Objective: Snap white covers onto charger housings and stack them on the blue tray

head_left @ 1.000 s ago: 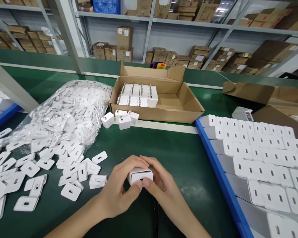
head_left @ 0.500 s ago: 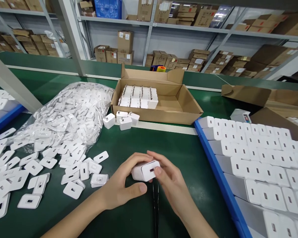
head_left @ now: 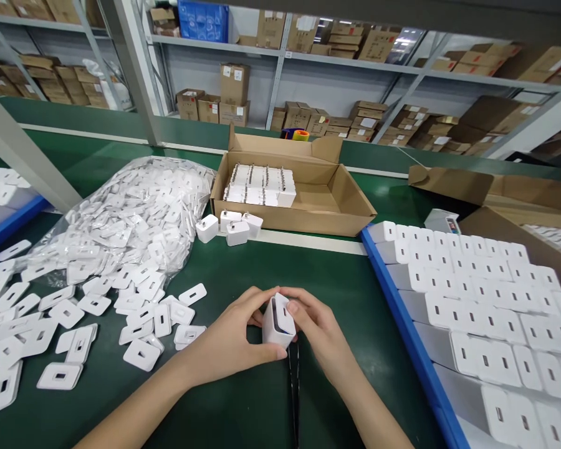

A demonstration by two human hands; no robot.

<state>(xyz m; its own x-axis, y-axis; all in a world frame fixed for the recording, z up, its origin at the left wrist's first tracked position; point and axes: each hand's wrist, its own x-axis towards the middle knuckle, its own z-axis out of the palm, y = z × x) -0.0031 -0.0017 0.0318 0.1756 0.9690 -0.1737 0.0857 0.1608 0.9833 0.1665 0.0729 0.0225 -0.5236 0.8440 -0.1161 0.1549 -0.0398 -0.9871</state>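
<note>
Both of my hands grip one white charger block point(head_left: 278, 322) just above the green table point(head_left: 243, 274). My left hand point(head_left: 231, 340) curls round its left side with the thumb under it. My right hand point(head_left: 315, 330) pinches its right edge, fingertips on the top face. The block stands on edge, its face turned left. A thin black tool point(head_left: 293, 380) lies on the table under my right hand. Loose white faceplates point(head_left: 140, 352) lie scattered to the left of my left hand.
A clear bag of white faceplates point(head_left: 131, 218) sits at the left. An open cardboard box point(head_left: 327, 215) holding rows of chargers stands behind, several loose chargers point(head_left: 229, 227) in front of it. A blue tray point(head_left: 402, 312) full of chargers fills the right. Shelves of cartons line the back.
The charger block has been turned in my hands, from lying flat with its slotted face toward me to standing on edge. Both hands stayed in place on it.
</note>
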